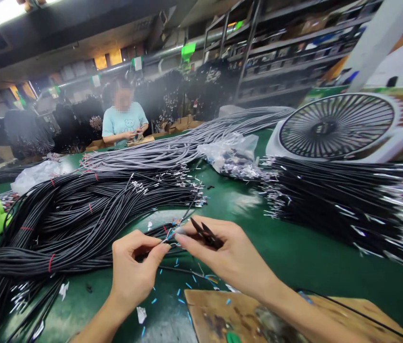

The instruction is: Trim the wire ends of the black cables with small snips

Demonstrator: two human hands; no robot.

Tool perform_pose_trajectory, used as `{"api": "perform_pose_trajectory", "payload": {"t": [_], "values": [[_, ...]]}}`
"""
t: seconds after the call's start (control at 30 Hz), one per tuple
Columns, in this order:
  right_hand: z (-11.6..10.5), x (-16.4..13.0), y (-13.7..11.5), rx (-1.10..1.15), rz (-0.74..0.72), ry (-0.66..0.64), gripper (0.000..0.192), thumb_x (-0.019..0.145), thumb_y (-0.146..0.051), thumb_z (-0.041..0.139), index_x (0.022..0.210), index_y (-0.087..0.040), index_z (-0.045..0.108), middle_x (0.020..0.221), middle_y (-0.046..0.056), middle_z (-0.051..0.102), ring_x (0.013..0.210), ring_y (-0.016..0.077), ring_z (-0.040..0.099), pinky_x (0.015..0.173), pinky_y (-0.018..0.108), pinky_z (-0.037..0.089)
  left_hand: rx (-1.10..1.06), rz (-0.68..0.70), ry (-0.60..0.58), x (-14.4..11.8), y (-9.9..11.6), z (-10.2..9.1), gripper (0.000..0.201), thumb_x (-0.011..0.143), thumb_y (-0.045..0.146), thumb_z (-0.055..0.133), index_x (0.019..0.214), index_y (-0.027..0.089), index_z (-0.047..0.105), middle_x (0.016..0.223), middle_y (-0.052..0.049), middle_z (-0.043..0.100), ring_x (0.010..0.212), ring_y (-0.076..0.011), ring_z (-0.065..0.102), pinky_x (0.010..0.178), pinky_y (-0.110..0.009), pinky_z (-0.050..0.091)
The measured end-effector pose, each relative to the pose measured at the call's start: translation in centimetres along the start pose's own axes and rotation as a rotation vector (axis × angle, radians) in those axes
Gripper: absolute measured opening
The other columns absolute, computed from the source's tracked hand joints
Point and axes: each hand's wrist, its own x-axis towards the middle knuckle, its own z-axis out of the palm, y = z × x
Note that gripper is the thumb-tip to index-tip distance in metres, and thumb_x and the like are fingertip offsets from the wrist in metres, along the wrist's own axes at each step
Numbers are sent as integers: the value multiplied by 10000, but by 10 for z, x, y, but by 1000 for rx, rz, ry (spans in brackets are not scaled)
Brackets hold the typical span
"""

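My left hand (135,267) pinches the thin coloured wires (170,235) at the stripped end of a cable, thumb against forefinger. Close by on the right, my right hand (222,247) has its thumb and forefinger on the same wire end. Dark pointed cutters (206,232) are held in that right hand, with their tips sticking out past the fingers. Short blue bits of wire insulation (179,291) lie scattered on the green table below the hands. A big coil of black cables (79,214), bound with red ties, rests left of and behind the hands.
At the right lies a stack of black cables (330,205) under a round fan (337,126). Grey cables (158,152) and a plastic bag (232,152) are behind. A worn wooden board (219,312) sits in front. Across the table a person (124,119) handles something small.
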Motion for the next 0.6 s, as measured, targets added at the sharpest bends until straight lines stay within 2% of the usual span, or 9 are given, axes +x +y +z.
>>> {"api": "perform_pose_trajectory", "payload": {"t": [0.17,0.27,0.33,0.43,0.53,0.6], "values": [[3,1,1,70,-1,37,222,733,-222,522,518,-167,536,493,-28,421,446,91,343,397,218,279,38,18,-11,-2,-3,2,137,713,227,653,594,166,685,527,8,589,471,-98,511,401,-179,347],[7,-2,3,-7,-62,104,201,728,-199,532,533,-170,570,484,-27,453,410,82,331,369,216,284,50,18,5,-4,-3,4,158,716,247,647,589,163,689,518,3,591,461,-101,509,407,-185,358],[10,-6,8,-109,-168,172,179,742,-163,537,578,-174,610,525,-4,531,425,96,408,391,226,345,54,0,31,-4,-1,6,180,717,263,640,578,159,688,504,2,591,448,-100,501,400,-186,355],[11,-12,18,-239,-383,223,183,748,-69,533,760,-199,661,698,34,654,548,134,568,490,244,456,41,-73,42,-4,2,8,206,709,262,632,546,144,680,480,0,593,412,-91,480,368,-179,331],[8,-14,24,-307,-581,174,314,771,-15,481,946,-210,653,726,39,677,550,138,596,492,243,474,12,-135,28,-2,3,10,222,701,255,628,520,134,670,454,1,587,387,-85,458,355,-180,330],[6,-12,24,-319,-679,92,328,798,-19,435,974,-189,655,659,42,666,515,142,588,462,246,462,-11,-144,30,-1,3,9,229,712,270,618,537,132,674,464,-3,595,399,-90,467,374,-185,357]]}}
